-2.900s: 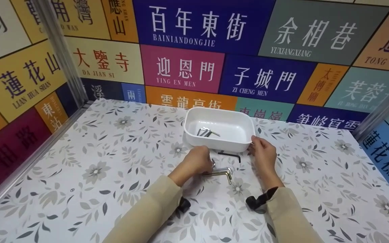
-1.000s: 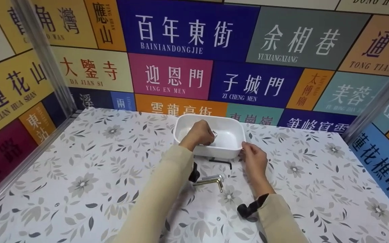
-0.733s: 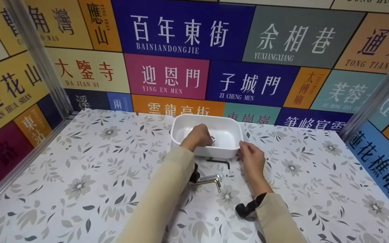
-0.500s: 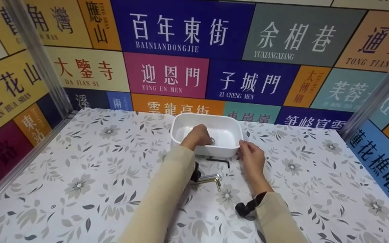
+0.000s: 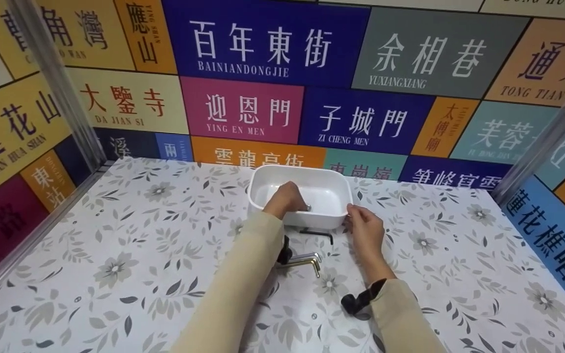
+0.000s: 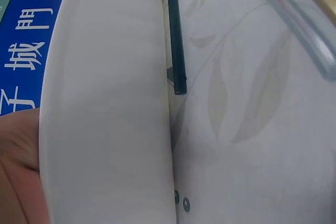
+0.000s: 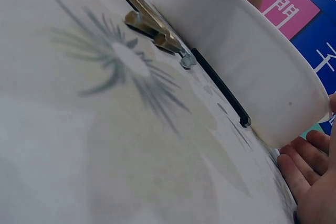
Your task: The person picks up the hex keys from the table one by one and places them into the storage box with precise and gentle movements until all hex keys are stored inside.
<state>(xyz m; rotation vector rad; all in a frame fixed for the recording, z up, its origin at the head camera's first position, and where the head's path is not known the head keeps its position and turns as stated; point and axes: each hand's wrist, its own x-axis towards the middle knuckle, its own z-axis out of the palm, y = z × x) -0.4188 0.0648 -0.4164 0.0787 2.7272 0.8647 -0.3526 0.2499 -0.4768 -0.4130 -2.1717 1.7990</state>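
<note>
- The left hand (image 5: 287, 198) reaches inside the white tub (image 5: 334, 176), fingers curled round a silver hex key (image 5: 308, 208) low over the tub's floor.
- The right hand (image 5: 365, 230) steadies the tub, thumb and fingers pinching its near right corner.
- On the desk (image 5: 130, 235), just in front of the tub, lie a black hex key (image 5: 318, 232) and, nearer the person, a silver one (image 5: 307, 257) beside a brass one (image 5: 302, 264).
- Judging by this, sorting is partway: three keys remain outside the tub.
</note>
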